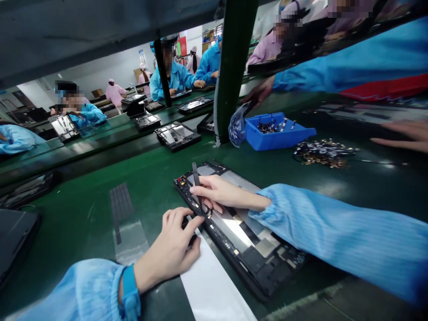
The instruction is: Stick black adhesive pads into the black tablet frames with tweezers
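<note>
My right hand [217, 191] is closed on black tweezers [195, 173], held nearly upright with the tips pointing down at the long edge of an opened tablet [249, 263]. The tablet lies flat with its inside facing up, showing silver plates, dark tape and small boards. At that same edge, my left hand [174, 243] has bent fingers spread apart, one fingertip touching the frame close to the tweezer tips. A small curved part [209, 214] shows beside the tips; its kind is unclear. Beneath my left hand runs a white strip [214, 285].
A blue bin [267, 139] of small cables stands behind the tablet, beside a loose cable pile [326, 154]. Black adhesive strips on clear film [122, 205] lie left. A green post [232, 71] rises behind. A co-worker's hand [404, 136] is at right. More tablets [177, 135] sit beyond.
</note>
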The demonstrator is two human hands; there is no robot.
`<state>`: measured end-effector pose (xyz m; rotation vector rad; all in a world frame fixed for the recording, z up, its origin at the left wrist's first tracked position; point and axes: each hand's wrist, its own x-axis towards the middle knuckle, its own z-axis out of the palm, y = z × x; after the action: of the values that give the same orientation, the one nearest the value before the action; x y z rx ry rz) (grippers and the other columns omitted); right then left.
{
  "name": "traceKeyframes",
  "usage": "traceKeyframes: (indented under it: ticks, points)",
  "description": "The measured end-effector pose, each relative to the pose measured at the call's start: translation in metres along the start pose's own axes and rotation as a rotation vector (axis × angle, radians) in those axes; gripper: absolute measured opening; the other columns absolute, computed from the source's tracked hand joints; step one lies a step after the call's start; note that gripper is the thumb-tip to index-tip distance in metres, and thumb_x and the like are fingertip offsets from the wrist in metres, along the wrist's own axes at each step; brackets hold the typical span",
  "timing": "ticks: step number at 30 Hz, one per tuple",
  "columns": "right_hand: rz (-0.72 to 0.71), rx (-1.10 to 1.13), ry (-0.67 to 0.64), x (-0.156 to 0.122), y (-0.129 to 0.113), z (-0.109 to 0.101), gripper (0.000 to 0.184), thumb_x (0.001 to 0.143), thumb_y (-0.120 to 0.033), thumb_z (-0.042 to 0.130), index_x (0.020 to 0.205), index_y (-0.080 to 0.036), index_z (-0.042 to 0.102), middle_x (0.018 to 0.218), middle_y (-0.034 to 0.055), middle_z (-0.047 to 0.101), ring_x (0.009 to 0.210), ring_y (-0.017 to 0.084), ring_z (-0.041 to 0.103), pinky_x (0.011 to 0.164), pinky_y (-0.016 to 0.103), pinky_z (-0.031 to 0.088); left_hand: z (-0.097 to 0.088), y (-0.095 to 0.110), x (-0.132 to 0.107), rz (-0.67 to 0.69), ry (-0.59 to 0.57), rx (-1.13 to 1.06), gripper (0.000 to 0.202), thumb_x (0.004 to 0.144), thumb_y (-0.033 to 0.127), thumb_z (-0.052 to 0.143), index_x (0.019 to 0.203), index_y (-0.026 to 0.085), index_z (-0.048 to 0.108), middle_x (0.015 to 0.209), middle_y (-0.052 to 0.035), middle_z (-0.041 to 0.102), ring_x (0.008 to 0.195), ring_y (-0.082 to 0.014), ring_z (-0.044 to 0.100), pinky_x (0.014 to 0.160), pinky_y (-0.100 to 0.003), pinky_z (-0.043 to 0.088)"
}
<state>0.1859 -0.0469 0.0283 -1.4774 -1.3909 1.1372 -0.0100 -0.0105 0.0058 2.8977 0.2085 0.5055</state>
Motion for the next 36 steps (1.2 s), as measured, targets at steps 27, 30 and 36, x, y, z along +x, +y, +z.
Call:
traceKeyframes:
  ticks: [27, 30, 36]
  points:
    - [-0.070, 0.067, 0.090, 0.000, 0.005, 0.005, 0.017, 0.086, -0.034, 0.044, 0.080, -0.019, 0.040, 0.042, -0.0072, 0.051, 0.023, 0.006, 0.040, 0.023, 0.013, 0.023, -0.004, 0.010, 0.006, 0.061, -0.158, 0.154, 0.049, 0.084, 0.014, 0.035, 0.133, 0.009, 0.032, 0.095, -0.0113, 0.055, 0.089, -0.0250, 0.046, 0.075, -0.040, 0.037]
    - [-0.052, 0.084, 0.087, 0.001, 0.007, 0.004, 0.019, 0.086, -0.036, 0.045, 0.080, -0.019, 0.040, 0.042, -0.0068, 0.052, 0.023, 0.006, 0.040, 0.023, 0.014, 0.023, -0.005, 0.014, 0.004, 0.120, -0.198, 0.158, 0.048, 0.084, 0.012, 0.036, 0.132, 0.009, 0.032, 0.093, -0.0100, 0.056, 0.086, -0.0235, 0.046, 0.072, -0.038, 0.035]
    - [-0.017, 0.136, 0.076, -0.002, 0.003, 0.006, 0.034, 0.079, -0.051, 0.051, 0.078, -0.019, 0.040, 0.041, -0.0063, 0.050, 0.022, 0.005, 0.037, 0.024, 0.015, 0.021, 0.000, 0.019, 0.002, 0.015, -0.171, 0.257, 0.051, 0.085, 0.021, 0.034, 0.131, 0.001, 0.031, 0.096, -0.0131, 0.054, 0.084, -0.0246, 0.046, 0.065, -0.039, 0.036]
